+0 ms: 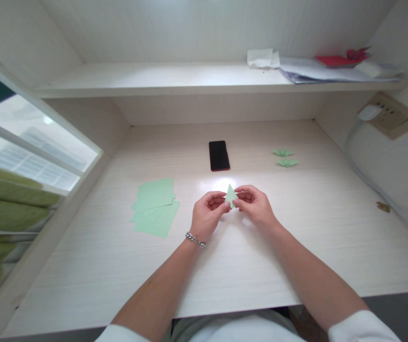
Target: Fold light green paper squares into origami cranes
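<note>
Between my two hands is a small piece of folded green paper (230, 194), its pointed tip facing away from me. My left hand (208, 213) pinches its left edge with thumb and fingers; a chain bracelet circles that wrist. On the opposite edge, my right hand (256, 205) grips the same folded paper. The fingertips hide part of its lower half. Left of my hands lies a loose stack of green paper sheets (156, 199). Two folded green paper cranes, a farther one (283, 153) and a nearer one (287, 163), rest on the right of the desk.
A black phone (218, 156) lies beyond my hands. Above the desk, a shelf (154, 78) carries papers (307, 69), a white tissue pack (263, 59) and a red folded paper (357, 54). A cable (361, 175) runs from the wall socket (394, 115) along the right side.
</note>
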`<action>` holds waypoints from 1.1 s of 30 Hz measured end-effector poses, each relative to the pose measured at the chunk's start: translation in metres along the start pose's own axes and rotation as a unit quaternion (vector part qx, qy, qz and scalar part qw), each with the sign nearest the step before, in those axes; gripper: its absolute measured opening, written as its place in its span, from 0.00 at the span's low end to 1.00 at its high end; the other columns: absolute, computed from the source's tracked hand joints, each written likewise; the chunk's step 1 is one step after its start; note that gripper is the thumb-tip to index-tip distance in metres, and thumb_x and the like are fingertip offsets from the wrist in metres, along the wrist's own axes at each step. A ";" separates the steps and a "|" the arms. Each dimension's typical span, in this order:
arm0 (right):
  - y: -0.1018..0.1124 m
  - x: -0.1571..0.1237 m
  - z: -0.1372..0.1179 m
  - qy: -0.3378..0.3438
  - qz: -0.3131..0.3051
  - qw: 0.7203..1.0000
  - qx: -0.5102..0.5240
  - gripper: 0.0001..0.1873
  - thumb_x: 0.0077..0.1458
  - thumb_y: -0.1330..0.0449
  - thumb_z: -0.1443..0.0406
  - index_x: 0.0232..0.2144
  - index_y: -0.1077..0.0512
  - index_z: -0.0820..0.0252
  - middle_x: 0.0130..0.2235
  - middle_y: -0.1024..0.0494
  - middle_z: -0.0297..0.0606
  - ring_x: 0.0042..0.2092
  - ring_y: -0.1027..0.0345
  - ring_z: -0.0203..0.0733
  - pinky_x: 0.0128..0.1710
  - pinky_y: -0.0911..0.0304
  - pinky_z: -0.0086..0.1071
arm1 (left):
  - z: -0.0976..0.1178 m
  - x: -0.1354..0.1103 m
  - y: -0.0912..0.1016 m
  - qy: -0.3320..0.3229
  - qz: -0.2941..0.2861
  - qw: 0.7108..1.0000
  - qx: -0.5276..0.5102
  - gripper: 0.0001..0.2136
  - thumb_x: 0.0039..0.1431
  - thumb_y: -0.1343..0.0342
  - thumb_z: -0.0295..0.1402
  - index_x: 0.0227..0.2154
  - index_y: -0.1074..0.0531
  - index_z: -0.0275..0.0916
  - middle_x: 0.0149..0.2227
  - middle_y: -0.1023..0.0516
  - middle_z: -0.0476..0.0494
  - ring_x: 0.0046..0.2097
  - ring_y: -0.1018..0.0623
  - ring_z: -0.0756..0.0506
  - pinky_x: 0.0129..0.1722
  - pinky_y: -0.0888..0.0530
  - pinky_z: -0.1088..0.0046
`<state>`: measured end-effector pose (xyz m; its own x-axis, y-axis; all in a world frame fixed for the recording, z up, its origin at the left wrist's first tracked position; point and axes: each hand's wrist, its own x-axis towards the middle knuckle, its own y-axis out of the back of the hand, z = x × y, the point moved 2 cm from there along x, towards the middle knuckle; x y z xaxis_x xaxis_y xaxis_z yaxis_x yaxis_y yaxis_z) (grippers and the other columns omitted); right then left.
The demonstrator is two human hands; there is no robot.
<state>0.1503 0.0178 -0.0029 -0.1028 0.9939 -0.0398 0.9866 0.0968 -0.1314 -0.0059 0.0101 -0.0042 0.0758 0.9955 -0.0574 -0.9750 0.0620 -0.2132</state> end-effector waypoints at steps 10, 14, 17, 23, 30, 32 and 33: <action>0.000 -0.002 -0.003 -0.036 -0.020 0.999 0.030 0.14 0.43 0.33 0.56 0.28 0.27 0.60 0.26 0.25 0.35 0.29 0.30 0.37 0.29 0.34 0.31 | 0.004 0.000 0.001 -0.005 0.011 0.998 0.054 0.07 0.45 0.36 0.29 0.30 0.24 0.35 0.28 0.21 0.44 0.30 0.22 0.47 0.34 0.24 0.69; -0.001 -0.002 -0.003 -0.069 -0.014 0.997 0.038 0.15 0.46 0.36 0.54 0.27 0.25 0.62 0.26 0.25 0.36 0.29 0.31 0.38 0.31 0.33 0.33 | 0.008 -0.002 0.002 -0.018 0.016 0.995 0.099 0.05 0.45 0.39 0.27 0.28 0.22 0.36 0.32 0.21 0.43 0.33 0.22 0.46 0.37 0.24 0.69; -0.001 -0.001 -0.002 -0.047 0.000 0.999 0.014 0.13 0.39 0.31 0.60 0.27 0.27 0.60 0.27 0.25 0.34 0.29 0.32 0.37 0.31 0.34 0.32 | 0.008 -0.002 0.002 -0.009 0.011 0.998 0.068 0.04 0.47 0.41 0.26 0.27 0.23 0.35 0.32 0.22 0.43 0.33 0.22 0.47 0.37 0.23 0.68; -0.003 -0.001 0.000 -0.019 0.002 1.000 0.019 0.16 0.36 0.30 0.63 0.27 0.33 0.57 0.28 0.27 0.31 0.31 0.31 0.39 0.33 0.34 0.33 | 0.002 0.000 0.000 0.023 0.015 1.000 -0.007 0.11 0.44 0.35 0.32 0.28 0.31 0.36 0.26 0.26 0.50 0.28 0.24 0.50 0.30 0.24 0.71; -0.005 -0.001 0.006 -0.049 -0.007 0.998 0.042 0.18 0.40 0.32 0.60 0.32 0.33 0.57 0.29 0.26 0.33 0.31 0.30 0.39 0.31 0.34 0.33 | -0.003 0.002 0.002 0.011 0.016 1.000 0.008 0.17 0.42 0.33 0.33 0.33 0.34 0.37 0.26 0.26 0.49 0.28 0.24 0.50 0.29 0.25 0.73; -0.005 -0.001 0.008 -0.042 -0.004 0.998 0.036 0.17 0.41 0.32 0.59 0.31 0.33 0.58 0.28 0.27 0.33 0.30 0.31 0.39 0.30 0.34 0.33 | -0.004 0.002 0.002 0.011 0.018 1.000 0.012 0.18 0.42 0.33 0.34 0.33 0.34 0.37 0.26 0.25 0.49 0.28 0.24 0.49 0.29 0.26 0.73; -0.005 -0.001 0.009 -0.036 -0.001 0.999 0.032 0.18 0.40 0.31 0.58 0.31 0.33 0.58 0.28 0.27 0.33 0.30 0.32 0.38 0.30 0.34 0.32 | -0.004 0.002 0.002 0.013 0.018 1.000 0.013 0.18 0.41 0.33 0.34 0.33 0.34 0.37 0.26 0.25 0.49 0.28 0.24 0.49 0.29 0.26 0.73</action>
<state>0.1439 0.0157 -0.0110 -0.1158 0.9871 -0.1104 0.9766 0.0928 -0.1939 -0.0073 0.0115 -0.0086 0.0452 0.9949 -0.0898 -0.9824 0.0280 -0.1847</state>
